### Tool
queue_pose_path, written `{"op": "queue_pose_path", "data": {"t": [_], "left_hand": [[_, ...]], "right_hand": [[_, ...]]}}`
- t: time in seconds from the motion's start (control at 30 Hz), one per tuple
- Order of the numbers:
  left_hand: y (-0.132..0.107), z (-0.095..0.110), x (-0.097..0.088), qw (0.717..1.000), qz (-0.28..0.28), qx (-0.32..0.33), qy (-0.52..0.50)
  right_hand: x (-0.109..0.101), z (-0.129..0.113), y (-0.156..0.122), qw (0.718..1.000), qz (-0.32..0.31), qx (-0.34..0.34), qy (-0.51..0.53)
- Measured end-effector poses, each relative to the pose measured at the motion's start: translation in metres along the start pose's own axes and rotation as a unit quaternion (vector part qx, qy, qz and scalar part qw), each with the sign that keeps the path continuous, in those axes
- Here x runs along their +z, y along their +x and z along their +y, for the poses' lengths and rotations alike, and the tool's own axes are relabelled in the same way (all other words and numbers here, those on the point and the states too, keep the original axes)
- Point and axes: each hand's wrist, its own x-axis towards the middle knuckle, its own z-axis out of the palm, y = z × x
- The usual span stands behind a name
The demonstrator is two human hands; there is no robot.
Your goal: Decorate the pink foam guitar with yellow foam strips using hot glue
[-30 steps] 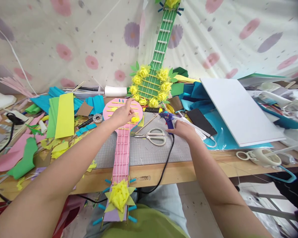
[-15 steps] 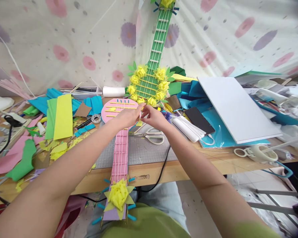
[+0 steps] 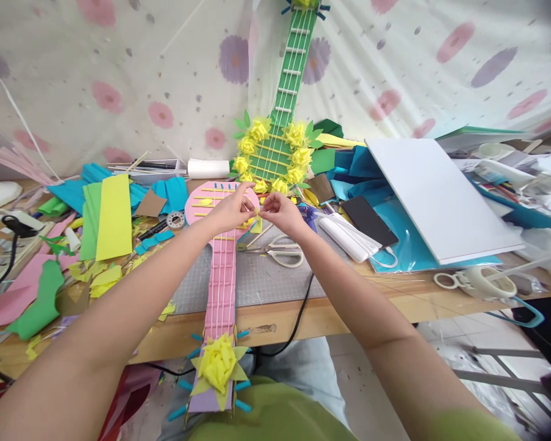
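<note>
My left hand (image 3: pixel 233 211) is over the right side of a pink paper guitar's round body (image 3: pixel 197 205), thumb and fingertips pinched together. Just to its right, my right hand (image 3: pixel 282 213) has its fingertips closed as well. Between the two sets of fingertips is a small piece of yellow crepe paper (image 3: pixel 258 212), partly covered by them. The pink guitar's neck (image 3: pixel 221 282) points down toward my lap, with white strings along it. A yellow paper flower (image 3: pixel 219 362) and blue pegs decorate its head. Part of the guitar body is hidden behind my left hand.
A green paper guitar (image 3: pixel 282 113) ringed with yellow flowers leans at the back. White scissors (image 3: pixel 284 251) lie on the grey cutting mat (image 3: pixel 261 282). Paper scraps (image 3: pixel 108 278) cover the left. A black phone (image 3: pixel 370 222) and a white board (image 3: pixel 436 196) are on the right.
My hands have lowered slightly and drawn a little apart, and the small yellow paper now shows between the fingertips. The view has shifted slightly.
</note>
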Motion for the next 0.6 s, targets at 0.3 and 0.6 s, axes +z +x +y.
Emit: {"op": "queue_pose_path", "data": {"t": [0.3, 0.6], "left_hand": [[0.006, 0.016, -0.006, 0.989, -0.015, -0.006, 0.146], [0.009, -0.014, 0.003, 0.987, 0.123, 0.007, 0.101]], "right_hand": [[-0.005, -0.01, 0.008, 0.991, -0.039, -0.012, -0.131], [0.001, 0.015, -0.001, 0.987, 0.124, 0.04, -0.096]]}}
